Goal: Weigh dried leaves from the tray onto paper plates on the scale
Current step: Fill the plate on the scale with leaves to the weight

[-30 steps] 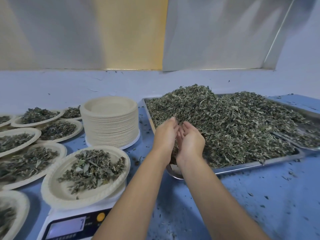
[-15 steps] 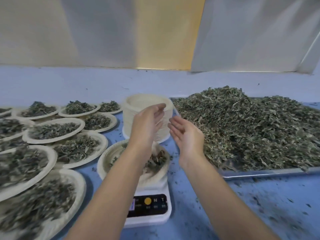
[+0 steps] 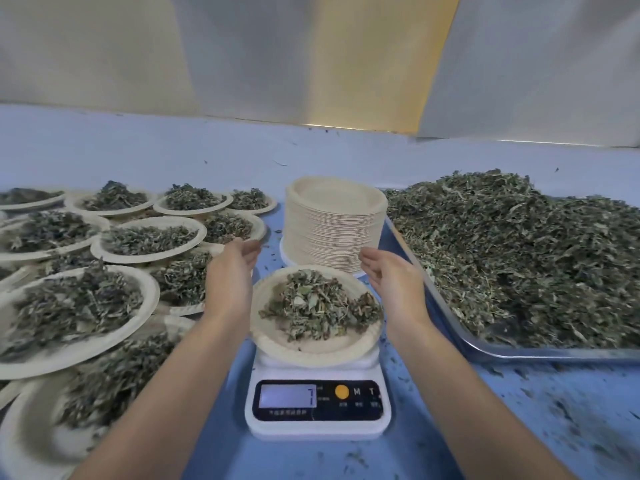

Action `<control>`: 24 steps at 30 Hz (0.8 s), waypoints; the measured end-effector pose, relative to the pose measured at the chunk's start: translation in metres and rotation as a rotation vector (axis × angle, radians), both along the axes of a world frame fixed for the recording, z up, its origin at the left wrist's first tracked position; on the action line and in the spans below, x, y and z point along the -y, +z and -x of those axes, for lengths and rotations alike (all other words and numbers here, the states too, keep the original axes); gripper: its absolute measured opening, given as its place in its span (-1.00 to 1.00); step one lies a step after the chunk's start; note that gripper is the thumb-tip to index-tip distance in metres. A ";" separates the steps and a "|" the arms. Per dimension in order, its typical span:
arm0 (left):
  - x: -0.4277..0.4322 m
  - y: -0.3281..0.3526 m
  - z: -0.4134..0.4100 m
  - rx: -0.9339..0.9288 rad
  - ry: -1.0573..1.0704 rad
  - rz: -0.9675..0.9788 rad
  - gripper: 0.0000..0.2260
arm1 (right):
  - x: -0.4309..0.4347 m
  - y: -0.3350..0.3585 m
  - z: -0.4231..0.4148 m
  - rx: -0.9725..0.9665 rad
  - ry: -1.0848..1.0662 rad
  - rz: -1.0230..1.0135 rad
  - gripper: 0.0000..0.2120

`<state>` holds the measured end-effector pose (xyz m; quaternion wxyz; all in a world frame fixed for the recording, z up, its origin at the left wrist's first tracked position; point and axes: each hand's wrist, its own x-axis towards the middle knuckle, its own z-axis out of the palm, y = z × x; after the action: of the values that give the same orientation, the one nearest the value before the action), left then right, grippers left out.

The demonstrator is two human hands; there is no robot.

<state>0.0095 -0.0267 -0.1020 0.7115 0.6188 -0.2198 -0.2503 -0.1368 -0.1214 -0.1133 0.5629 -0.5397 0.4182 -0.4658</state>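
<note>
1. The left hand (image 3: 230, 271) and the right hand (image 3: 391, 275) are held apart, one on each side of the paper plate (image 3: 311, 351). The palms are turned toward each other with fingers loosely extended, and nothing is gripped by either.
2. The paper plate is seated on the white scale (image 3: 317, 424), and a mound of dried leaves (image 3: 318, 304) is piled on it (a bare strip of rim is left at the near edge).
3. A lit display (image 3: 287, 395) is seen on the scale's front, but its reading is too blurred to be trusted.
4. The metal tray (image 3: 502, 353) is placed at the right on the blue table (image 3: 554, 403) and is heaped with a leaf pile (image 3: 519, 258).
5. A stack of empty plates (image 3: 329, 244) is set just behind the scale, and filled plates (image 3: 152, 294) are spread over the left side.
</note>
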 end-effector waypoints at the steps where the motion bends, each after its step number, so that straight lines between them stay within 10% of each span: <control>1: 0.000 -0.001 -0.001 -0.017 -0.006 -0.007 -0.70 | 0.000 0.000 0.000 0.000 0.001 0.002 -0.71; 24: -0.013 0.019 -0.026 -0.305 -0.178 -0.113 -0.88 | -0.011 0.026 -0.017 0.224 0.061 -0.057 -0.73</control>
<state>0.0350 -0.0134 -0.0831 0.6756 0.5907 -0.1490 -0.4152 -0.1202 -0.1102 -0.0871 0.6352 -0.4807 0.3491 -0.4936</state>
